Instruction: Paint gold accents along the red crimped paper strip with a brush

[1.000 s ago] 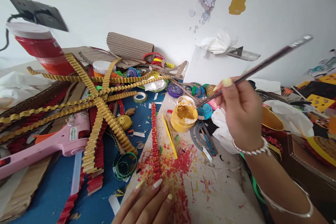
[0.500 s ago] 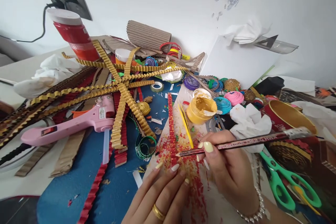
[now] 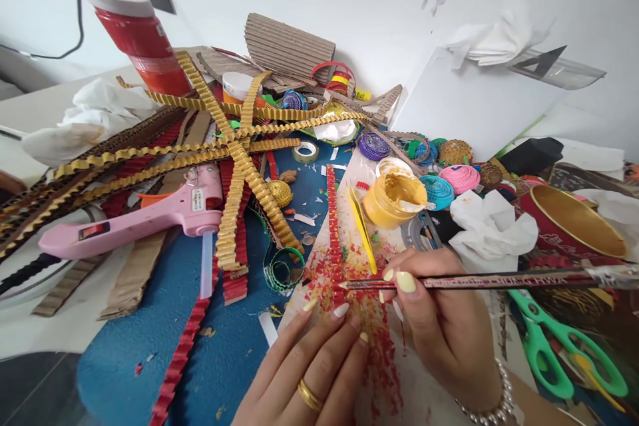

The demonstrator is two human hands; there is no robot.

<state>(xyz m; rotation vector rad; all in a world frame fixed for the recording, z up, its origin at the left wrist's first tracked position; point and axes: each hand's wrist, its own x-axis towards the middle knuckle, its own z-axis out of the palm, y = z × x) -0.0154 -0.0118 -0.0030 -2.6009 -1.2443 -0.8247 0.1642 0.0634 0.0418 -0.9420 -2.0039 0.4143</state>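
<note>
My right hand (image 3: 439, 319) pinches a dark red pencil (image 3: 474, 281) held nearly level, its silvery wrapped end pointing right. The pencil's tip is at a narrow red corrugated strip (image 3: 333, 226) dotted with gold, which lies on a paint-spattered board (image 3: 319, 259). Fingers outstretched, my left hand (image 3: 309, 366) presses flat over the strip's near end and hides it. Beyond my right hand an open jar of gold paint (image 3: 394, 196) stands on the board, with yellow tweezers (image 3: 362, 229) lying to its left.
Gold corrugated strips (image 3: 239, 153) cross over a pink glue gun (image 3: 134, 219) on the left. Green scissors (image 3: 559, 346) lie at right, below a red bowl (image 3: 574, 226). Paper coils (image 3: 459, 178) and crumpled tissue (image 3: 492, 226) sit behind my right hand. Red paint jars (image 3: 140, 33) stand back left.
The pencil has turned nearer to level, its tip still at the red strip. My left hand stays flat on the strip. The whole view has shifted slightly.
</note>
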